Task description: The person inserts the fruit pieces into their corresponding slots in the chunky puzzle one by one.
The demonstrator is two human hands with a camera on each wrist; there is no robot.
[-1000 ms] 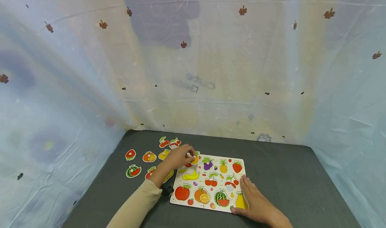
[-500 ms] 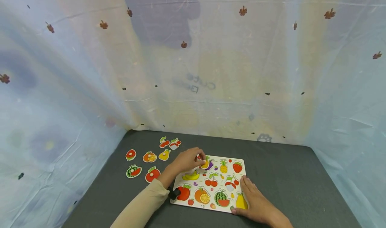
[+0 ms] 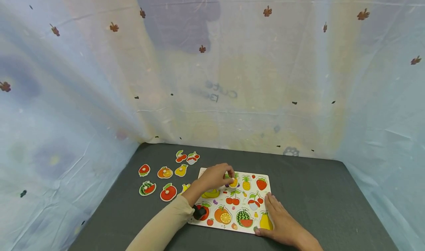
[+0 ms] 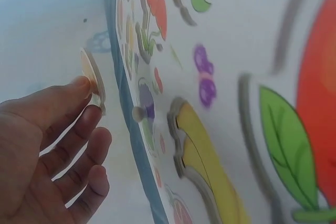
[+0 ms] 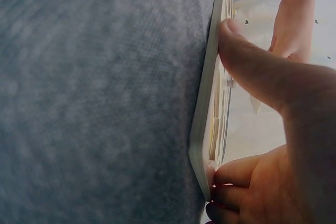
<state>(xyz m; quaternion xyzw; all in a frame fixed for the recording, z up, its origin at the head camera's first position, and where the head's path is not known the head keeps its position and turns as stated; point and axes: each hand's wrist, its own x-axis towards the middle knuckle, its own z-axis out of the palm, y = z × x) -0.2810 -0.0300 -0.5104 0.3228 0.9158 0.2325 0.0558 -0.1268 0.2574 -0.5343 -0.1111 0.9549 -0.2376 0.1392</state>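
In the head view my left hand (image 3: pixel 216 176) is above the far side of a white fruit puzzle board (image 3: pixel 229 225). Thumb and index finger pinch a pineapple puzzle piece (image 3: pixel 234 182), over the grapes. The left wrist view shows that piece (image 4: pixel 93 77) nearly edge-on, apart from the board, with the other fingers loosely bent. A knobbed grape piece (image 4: pixel 147 103) sits in the board. My right hand (image 3: pixel 282 223) rests at the board's near right corner, thumb at the near edge and fingers along the right edge. In the right wrist view the thumb (image 5: pixel 247 59) touches the board's rim (image 5: pixel 202 124).
Left of the board lie several loose knobbed pieces on the dark tabletop (image 3: pixel 315 184): an apple (image 3: pixel 168 192), a watermelon (image 3: pixel 147 188), an orange (image 3: pixel 165 172), a pear (image 3: pixel 181 170), cherries (image 3: pixel 180 156) and a partly hidden yellow piece (image 3: pixel 185 187). A patterned curtain (image 3: pixel 245 125) surrounds the table.
My left hand has moved right across the board's far side with the pineapple piece, from the left corner to over the grapes. The right hand has stayed at its corner.
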